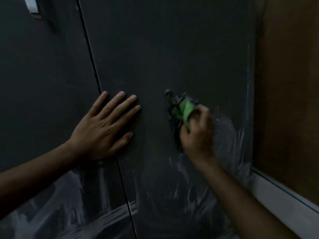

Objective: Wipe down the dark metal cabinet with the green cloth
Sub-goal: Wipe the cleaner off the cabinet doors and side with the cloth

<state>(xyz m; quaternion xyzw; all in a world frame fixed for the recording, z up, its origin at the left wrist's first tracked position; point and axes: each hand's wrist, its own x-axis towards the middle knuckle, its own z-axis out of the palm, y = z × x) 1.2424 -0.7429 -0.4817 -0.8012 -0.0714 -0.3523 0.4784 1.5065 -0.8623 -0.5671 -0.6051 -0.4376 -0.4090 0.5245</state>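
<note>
1. Left hand (101, 125) is lying flat with fingers straight and spread, pressing the dark metal cabinet (164, 49) across the door seam (91, 66), holding nothing.
2. Green cloth (183, 109) is sitting bunched against the right door, at 3 o'clock from the left hand, its long axis running 11 to 5 o'clock.
3. Right hand (196, 130) is gripping the cloth with curled fingers, blurred; it is the nearer hand. White streaks (229, 135) are lying at 3 to 6 o'clock from it, probably the next area to wipe.
</note>
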